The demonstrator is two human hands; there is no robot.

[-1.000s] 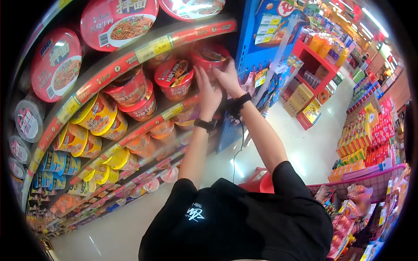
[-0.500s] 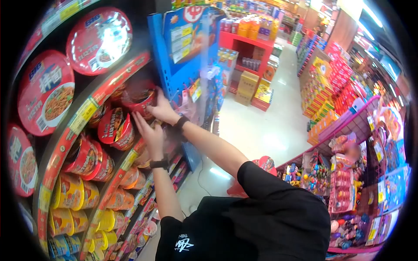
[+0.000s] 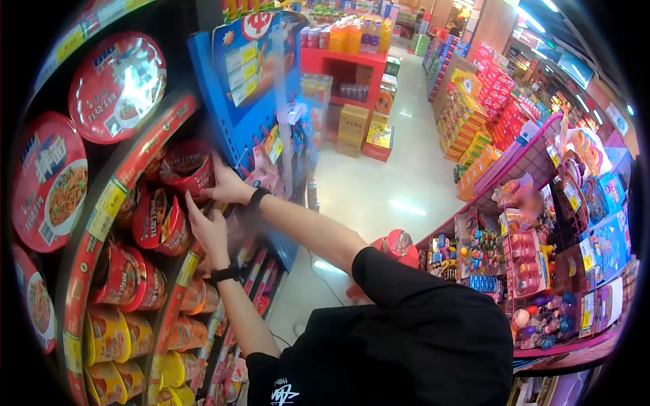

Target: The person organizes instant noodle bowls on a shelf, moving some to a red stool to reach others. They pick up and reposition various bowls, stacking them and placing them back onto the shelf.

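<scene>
A red instant noodle cup [image 3: 187,167] sits tilted at the right end of the upper shelf, lid side toward me. My right hand [image 3: 229,184] grips it from the right, its fingers partly hidden behind the cup. From below, my left hand [image 3: 210,233] presses its fingertips against the cup's lower edge and supports it, the thumb pointing up. Just left of my left hand, another red noodle cup [image 3: 160,220] leans on the shelf. More red cups [image 3: 128,276] stand lower down.
Large red noodle bowls [image 3: 118,88] fill the shelf above, behind a curved price rail [image 3: 101,213]. A blue display stand [image 3: 227,101] borders the shelf's end. Yellow cups [image 3: 108,335] stand below. Across the aisle floor [image 3: 379,183] is a pink wire rack [image 3: 501,176] with toys and packets.
The view has shifted, so the shelf appears further left. Both hands remain at the same cup, which has tipped a little, its lid now more visible.
</scene>
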